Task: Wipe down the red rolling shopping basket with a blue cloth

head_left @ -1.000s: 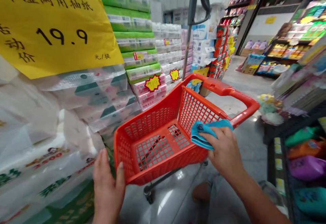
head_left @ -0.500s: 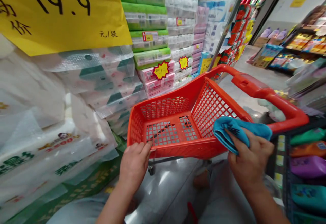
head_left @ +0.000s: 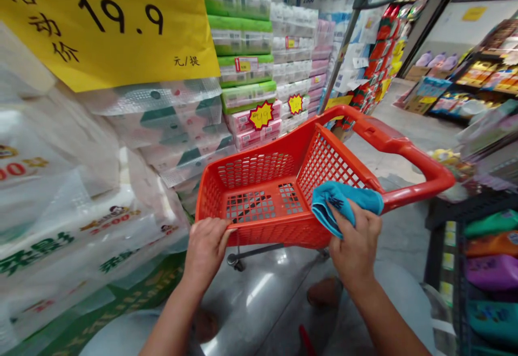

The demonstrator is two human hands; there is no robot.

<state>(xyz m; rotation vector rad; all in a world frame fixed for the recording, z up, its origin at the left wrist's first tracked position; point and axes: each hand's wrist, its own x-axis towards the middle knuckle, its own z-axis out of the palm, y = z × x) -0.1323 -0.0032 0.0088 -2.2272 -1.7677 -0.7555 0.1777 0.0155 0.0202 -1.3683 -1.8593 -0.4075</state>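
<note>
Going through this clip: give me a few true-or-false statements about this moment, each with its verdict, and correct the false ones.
1. The right hand holds a blue cloth on the rim of the red shopping basket. True.
2. The left hand holds the blue cloth too. False: it grips the near rim of the basket.
3. The yellow price sign reads 19.9. True.
4. The walls of the basket are solid plastic. False: they are open mesh.
</note>
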